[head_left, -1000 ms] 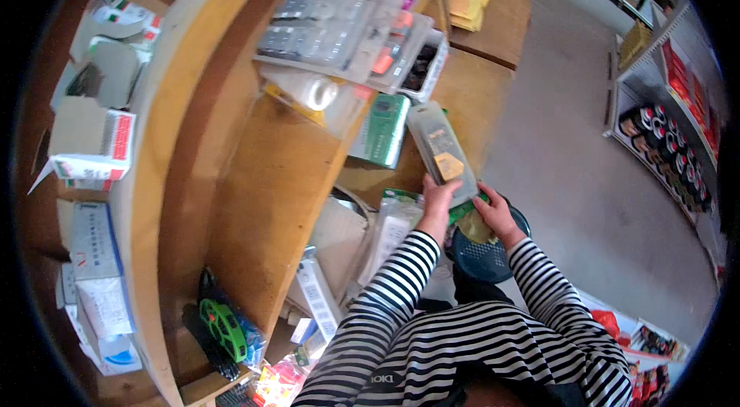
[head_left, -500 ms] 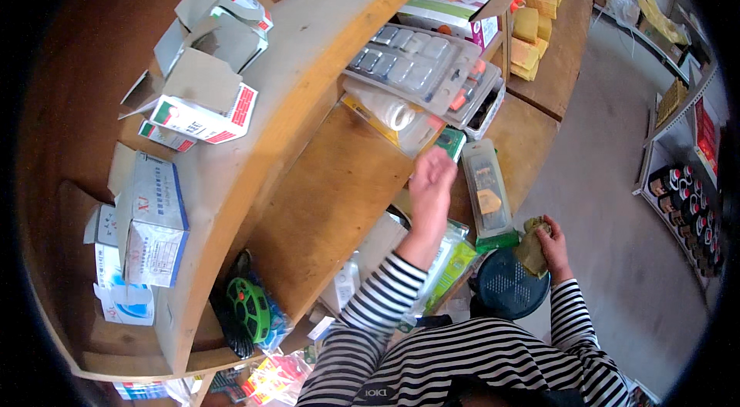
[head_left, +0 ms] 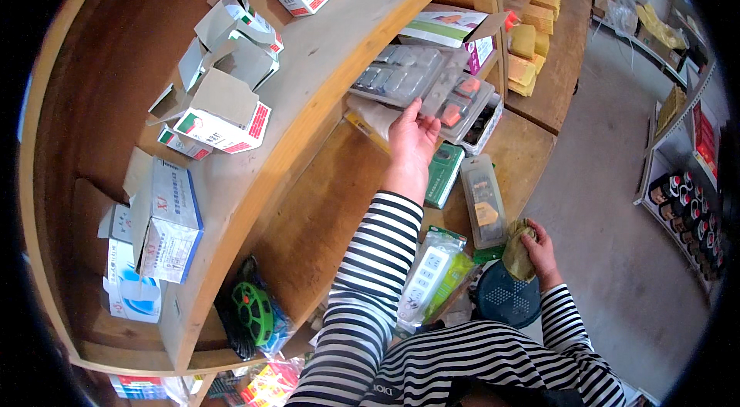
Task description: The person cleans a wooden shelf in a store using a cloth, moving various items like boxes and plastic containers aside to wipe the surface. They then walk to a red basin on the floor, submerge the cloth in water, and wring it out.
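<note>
Your left hand (head_left: pixel 412 143) is raised to the shelf edge, fingers spread and loose, fingertips touching the underside of the clear blister packs (head_left: pixel 420 82) that overhang the wooden shelf (head_left: pixel 324 68); it grasps nothing firmly, only props them. Beneath the palm lies a clear plastic-wrapped packet (head_left: pixel 371 119) with a yellow edge. Your right hand (head_left: pixel 539 253) is down low, clenched around a crumpled yellowish cloth (head_left: pixel 518 251), just above a dark round perforated stool (head_left: pixel 507 297). Between the hands, on the lower board: a green flat pack (head_left: pixel 444 174) and a long clear blister pack (head_left: pixel 484 200) with an orange tag, side by side. Nearer your chest: a white power strip in packaging (head_left: pixel 425 284). Upper shelf, left: open white and red cartons (head_left: pixel 222 110), blue and white boxes (head_left: pixel 166 222). Below: a green reel (head_left: pixel 253 313). Far right: yellow stacked pads (head_left: pixel 532 48), grey floor (head_left: pixel 617 237).
</note>
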`<control>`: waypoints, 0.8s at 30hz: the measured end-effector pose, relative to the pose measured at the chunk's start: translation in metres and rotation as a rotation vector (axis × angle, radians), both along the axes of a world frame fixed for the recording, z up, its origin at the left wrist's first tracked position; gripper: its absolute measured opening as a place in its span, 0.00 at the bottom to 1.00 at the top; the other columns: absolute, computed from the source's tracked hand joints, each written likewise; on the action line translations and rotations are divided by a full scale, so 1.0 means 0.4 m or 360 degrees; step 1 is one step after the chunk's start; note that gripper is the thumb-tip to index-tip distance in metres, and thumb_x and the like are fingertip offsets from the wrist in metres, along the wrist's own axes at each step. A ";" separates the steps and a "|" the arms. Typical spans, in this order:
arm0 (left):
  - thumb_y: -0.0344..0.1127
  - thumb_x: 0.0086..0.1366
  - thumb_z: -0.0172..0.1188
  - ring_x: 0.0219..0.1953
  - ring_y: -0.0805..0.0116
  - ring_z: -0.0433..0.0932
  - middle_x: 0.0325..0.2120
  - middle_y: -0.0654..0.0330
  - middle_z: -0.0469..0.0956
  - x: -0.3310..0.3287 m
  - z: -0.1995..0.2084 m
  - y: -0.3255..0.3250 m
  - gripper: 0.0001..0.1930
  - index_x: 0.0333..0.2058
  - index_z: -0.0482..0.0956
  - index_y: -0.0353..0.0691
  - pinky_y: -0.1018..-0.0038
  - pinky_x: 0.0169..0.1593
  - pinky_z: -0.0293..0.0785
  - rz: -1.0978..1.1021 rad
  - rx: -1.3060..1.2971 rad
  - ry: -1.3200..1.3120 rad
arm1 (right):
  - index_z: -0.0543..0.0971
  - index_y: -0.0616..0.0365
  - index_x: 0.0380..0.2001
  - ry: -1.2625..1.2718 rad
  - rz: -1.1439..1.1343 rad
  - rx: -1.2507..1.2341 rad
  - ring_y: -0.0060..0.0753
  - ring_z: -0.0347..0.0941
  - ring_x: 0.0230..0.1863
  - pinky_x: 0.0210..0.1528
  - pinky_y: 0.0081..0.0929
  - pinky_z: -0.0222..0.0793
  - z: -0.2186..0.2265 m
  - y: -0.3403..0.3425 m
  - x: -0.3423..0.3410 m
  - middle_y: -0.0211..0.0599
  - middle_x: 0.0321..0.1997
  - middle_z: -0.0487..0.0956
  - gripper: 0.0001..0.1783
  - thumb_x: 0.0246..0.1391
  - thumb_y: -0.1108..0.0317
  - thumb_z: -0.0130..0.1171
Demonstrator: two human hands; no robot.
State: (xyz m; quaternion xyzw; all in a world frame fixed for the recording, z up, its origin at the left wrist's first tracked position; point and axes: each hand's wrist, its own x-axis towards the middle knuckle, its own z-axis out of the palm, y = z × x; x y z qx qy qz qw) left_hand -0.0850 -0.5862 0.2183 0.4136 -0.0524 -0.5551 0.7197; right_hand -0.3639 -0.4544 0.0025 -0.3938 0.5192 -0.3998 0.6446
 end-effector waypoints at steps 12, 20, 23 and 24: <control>0.28 0.54 0.57 0.16 0.81 0.66 0.17 0.70 0.68 0.005 0.019 0.102 0.03 0.26 0.72 0.43 0.82 0.22 0.69 -0.0179 -0.0086 -0.0202 | 0.65 0.60 0.52 -0.0300 0.0610 -0.0661 0.25 0.61 0.51 0.56 0.24 0.54 0.373 -0.189 0.138 0.34 0.50 0.69 0.24 0.58 0.56 0.43; 0.28 0.54 0.58 0.16 0.82 0.66 0.18 0.71 0.69 -0.051 0.012 0.232 0.04 0.30 0.73 0.43 0.81 0.22 0.70 -0.0372 -0.0148 -0.0292 | 0.67 0.67 0.47 -0.0419 0.0637 -0.0389 0.27 0.69 0.42 0.45 0.23 0.64 0.480 -0.296 0.268 0.36 0.43 0.73 0.30 0.54 0.48 0.47; 0.28 0.55 0.57 0.18 0.83 0.66 0.20 0.71 0.70 -0.058 0.000 0.262 0.04 0.31 0.73 0.43 0.82 0.24 0.70 -0.0423 -0.0147 -0.0384 | 0.67 0.67 0.47 -0.0597 0.0529 -0.0371 0.27 0.70 0.40 0.42 0.23 0.66 0.466 -0.275 0.282 0.35 0.41 0.74 0.27 0.52 0.53 0.50; 0.28 0.55 0.57 0.19 0.83 0.67 0.20 0.71 0.70 -0.066 -0.008 0.271 0.04 0.31 0.73 0.43 0.82 0.24 0.70 -0.0445 -0.0129 -0.0420 | 0.67 0.66 0.47 -0.0638 0.0475 -0.0386 0.27 0.70 0.40 0.42 0.23 0.66 0.473 -0.254 0.268 0.35 0.41 0.74 0.26 0.51 0.56 0.51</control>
